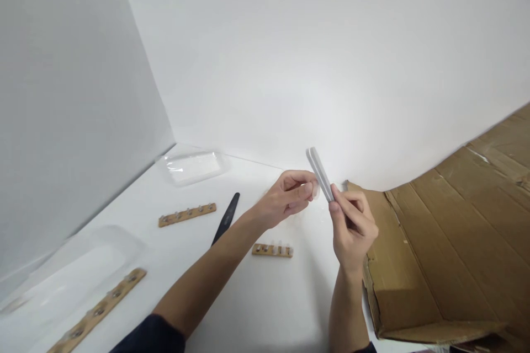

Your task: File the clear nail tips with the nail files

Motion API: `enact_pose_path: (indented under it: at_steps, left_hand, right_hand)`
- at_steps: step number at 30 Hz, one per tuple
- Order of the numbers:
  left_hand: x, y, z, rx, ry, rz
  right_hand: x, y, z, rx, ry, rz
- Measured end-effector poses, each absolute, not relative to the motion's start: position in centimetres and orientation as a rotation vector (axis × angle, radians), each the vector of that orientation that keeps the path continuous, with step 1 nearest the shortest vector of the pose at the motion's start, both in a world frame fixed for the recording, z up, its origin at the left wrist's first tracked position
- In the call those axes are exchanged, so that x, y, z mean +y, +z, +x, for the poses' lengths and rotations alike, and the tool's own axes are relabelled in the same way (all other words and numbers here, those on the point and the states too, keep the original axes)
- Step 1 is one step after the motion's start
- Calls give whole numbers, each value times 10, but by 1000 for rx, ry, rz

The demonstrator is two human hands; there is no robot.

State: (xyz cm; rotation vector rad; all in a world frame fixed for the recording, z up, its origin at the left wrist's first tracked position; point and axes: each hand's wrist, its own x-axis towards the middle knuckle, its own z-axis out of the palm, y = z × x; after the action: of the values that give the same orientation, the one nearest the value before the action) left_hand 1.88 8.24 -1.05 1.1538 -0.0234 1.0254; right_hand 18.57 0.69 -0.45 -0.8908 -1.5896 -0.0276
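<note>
My right hand (pixel 351 226) is closed on the lower end of a slim grey-and-white strip-like tool (pixel 319 172), which tilts up to the left. Beside it, my left hand (pixel 292 196) pinches a small clear piece (pixel 316 190) between thumb and fingers, close to the tool's side. Below the hands lies a short wooden strip (pixel 272 250) with metal studs, some with clear pieces on them. Left of my left forearm are a black nail file (pixel 226 219) and another studded wooden strip (pixel 187 214).
A longer studded wooden strip (pixel 99 311) lies at the lower left, near a clear plastic tray (pixel 74 265). Another clear tray (pixel 194 168) rests at the table's back left. Brown cardboard (pixel 434 248) stands on the right. White panels rise behind the table.
</note>
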Motion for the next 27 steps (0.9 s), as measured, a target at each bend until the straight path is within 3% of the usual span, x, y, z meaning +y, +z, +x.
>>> enact_pose_path:
  at_steps: [22,27]
  left_hand:
    - [83,-8,16,253,1230,1277]
    - [84,-8,11,322,1303,1265]
  right_hand:
    - [9,-5,188,-1626,-82,-928]
    - [6,-2,189,-1660,40,-945]
